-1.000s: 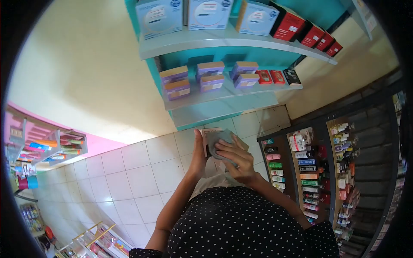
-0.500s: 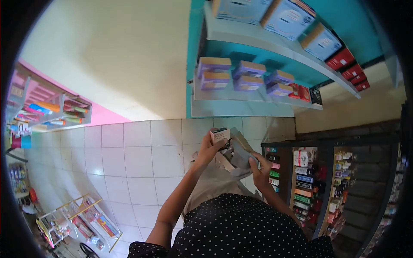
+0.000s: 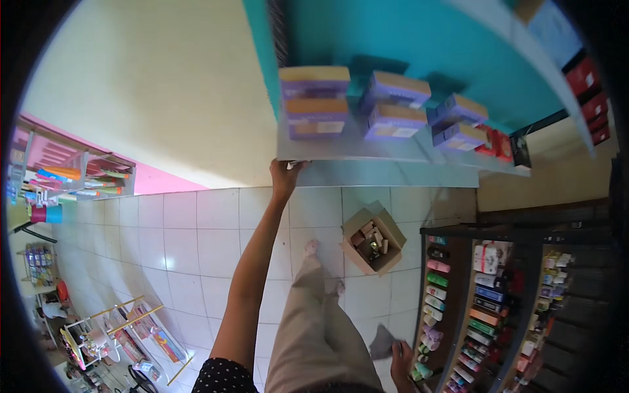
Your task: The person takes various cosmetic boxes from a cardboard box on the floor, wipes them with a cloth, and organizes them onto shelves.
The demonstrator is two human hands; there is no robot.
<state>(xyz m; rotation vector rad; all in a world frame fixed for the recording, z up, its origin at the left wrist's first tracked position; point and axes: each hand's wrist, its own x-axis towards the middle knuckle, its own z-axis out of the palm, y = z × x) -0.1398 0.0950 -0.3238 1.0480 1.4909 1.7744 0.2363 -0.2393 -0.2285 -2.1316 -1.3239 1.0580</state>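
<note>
My left hand [image 3: 284,178] reaches forward to the left front corner of the lower shelf [image 3: 386,174]. Its fingers are closed around a small box [image 3: 293,165], of which only a pale bit shows beneath the upper board. Low at the right, near my leg, my right hand [image 3: 401,367] grips a grey cloth [image 3: 381,343] that hangs out to its left. An open cardboard carton [image 3: 394,245] sits on the floor tiles ahead of my feet, with several small boxes [image 3: 371,237] inside.
Purple boxes [image 3: 318,119] stand in stacks on the shelf board above my left hand, with red boxes [image 3: 503,145] beside them. A dark rack of bottles and packets [image 3: 485,295] runs along the right. To the left are a pink-backed shelf [image 3: 65,177] and a gold-framed stand [image 3: 141,331].
My left hand has carried the small PIXY box forward to the shelf. My right hand has dropped back to my side with the grey cloth. The carton on the floor has come into view.
</note>
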